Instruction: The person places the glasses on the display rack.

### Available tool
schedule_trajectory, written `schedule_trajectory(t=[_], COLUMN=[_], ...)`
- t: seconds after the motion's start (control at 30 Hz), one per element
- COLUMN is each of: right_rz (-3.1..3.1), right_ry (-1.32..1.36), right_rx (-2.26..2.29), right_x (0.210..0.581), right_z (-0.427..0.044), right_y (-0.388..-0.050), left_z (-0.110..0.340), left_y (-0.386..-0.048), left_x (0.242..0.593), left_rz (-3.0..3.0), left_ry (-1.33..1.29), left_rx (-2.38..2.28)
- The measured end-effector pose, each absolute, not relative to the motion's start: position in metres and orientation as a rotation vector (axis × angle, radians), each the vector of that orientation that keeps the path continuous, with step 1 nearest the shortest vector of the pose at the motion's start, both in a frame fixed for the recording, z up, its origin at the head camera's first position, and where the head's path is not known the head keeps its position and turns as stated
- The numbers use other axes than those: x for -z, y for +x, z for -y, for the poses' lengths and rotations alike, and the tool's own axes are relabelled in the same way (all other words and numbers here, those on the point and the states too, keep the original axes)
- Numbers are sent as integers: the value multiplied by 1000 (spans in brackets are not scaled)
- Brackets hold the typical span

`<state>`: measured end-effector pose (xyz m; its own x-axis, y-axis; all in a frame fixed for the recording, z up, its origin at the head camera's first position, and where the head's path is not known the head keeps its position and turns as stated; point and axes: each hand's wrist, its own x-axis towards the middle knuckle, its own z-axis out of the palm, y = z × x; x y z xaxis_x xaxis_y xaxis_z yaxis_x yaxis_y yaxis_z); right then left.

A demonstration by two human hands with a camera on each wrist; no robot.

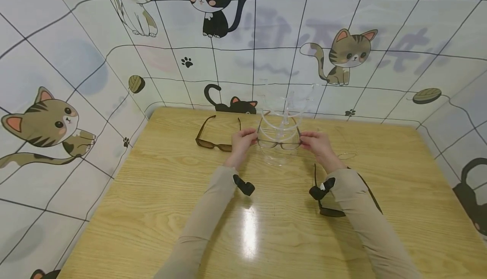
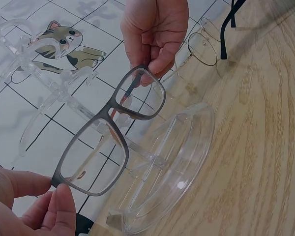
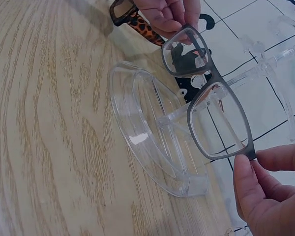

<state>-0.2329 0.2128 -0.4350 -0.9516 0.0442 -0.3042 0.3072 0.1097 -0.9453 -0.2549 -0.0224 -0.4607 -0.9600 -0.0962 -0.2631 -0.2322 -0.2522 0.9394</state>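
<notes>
A pair of grey-framed eyeglasses (image 1: 279, 145) is held level between both hands at a clear plastic glasses stand (image 1: 284, 116). My left hand (image 1: 242, 143) pinches one hinge corner of the frame between thumb and fingers. At the opposite corner, my right hand (image 1: 317, 146) pinches the frame the same way. In the left wrist view the lenses of the eyeglasses (image 2: 96, 155) face the camera, above the stand's curved base (image 2: 187, 162). The temples reach back past the stand's upright post; whether the frame touches the stand I cannot tell.
Brown tortoiseshell sunglasses (image 1: 214, 146) lie left of the stand, partly behind the left hand. Black sunglasses (image 1: 331, 212) lie under the right forearm. Thin wire-rimmed glasses (image 2: 203, 49) are on the wooden table (image 1: 163, 211) to the right. A cat-patterned backdrop (image 1: 277, 25) rises behind the table.
</notes>
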Motion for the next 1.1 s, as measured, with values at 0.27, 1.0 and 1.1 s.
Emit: schedule_trajectory(t=[0.27, 1.0, 1.1], right_rz=[-2166, -2186, -2202], right_ry=[372, 411, 401], right_rx=[1930, 1905, 1908], right_x=[437, 439, 438], right_z=[-212, -208, -208], right_y=[-234, -235, -235], left_z=[20, 18, 18], left_y=[-256, -255, -253], left_x=[464, 465, 464], left_rz=[-1912, -2045, -2054], left_ry=[-405, -413, -401], left_rx=[-2395, -2349, -2351])
